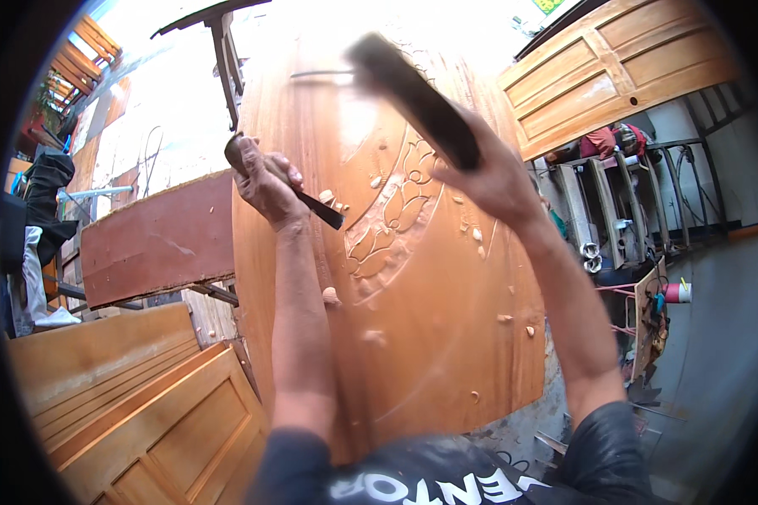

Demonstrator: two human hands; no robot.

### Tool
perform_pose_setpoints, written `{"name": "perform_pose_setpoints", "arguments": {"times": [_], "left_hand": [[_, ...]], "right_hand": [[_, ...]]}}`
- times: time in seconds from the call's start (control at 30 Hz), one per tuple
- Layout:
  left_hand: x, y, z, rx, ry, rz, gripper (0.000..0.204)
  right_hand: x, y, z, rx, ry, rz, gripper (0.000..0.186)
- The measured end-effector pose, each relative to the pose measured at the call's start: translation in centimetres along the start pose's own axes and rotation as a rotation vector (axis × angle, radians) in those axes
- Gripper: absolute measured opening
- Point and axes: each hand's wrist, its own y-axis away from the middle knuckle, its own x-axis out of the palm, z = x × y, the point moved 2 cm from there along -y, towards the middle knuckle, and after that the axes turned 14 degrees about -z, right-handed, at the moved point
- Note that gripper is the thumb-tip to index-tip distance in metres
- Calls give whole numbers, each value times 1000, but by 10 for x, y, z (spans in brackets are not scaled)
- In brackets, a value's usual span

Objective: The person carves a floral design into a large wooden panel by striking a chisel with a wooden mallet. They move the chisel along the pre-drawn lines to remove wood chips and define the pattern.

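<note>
My left hand is closed around the wooden handle of a chisel. Its dark flat blade slants down to the right, with the tip close to the left side of a carving of leaves and scrolls. My right hand, raised over the board, grips one end of a long dark mallet, smeared by motion. The mallet's far end points up and left, apart from the chisel. Both hands are above a large reddish-brown wooden panel, where pale wood chips lie about the carving.
A brown board stands beside the panel on the left, with panelled doors below it. Another panelled door is at the far right, near a metal rack and a pink-and-white spool. A dark metal stand rises at the upper left.
</note>
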Motion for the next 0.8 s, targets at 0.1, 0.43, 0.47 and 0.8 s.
{"name": "perform_pose_setpoints", "arguments": {"times": [0.1,0.43,0.47,0.8], "left_hand": [[2,-3,9,-63,-93,43,32],[-3,8,24,82,-355,187,29],[-4,6,25,100,-384,187,30],[0,94,-2,143,-883,523,30]], "right_hand": [[-42,118,-24,416,-229,-167,72],[-52,392,-14,602,-153,-767,42],[-56,392,-16,601,-149,-696,31],[-69,398,-35,578,-374,-725,31]]}}
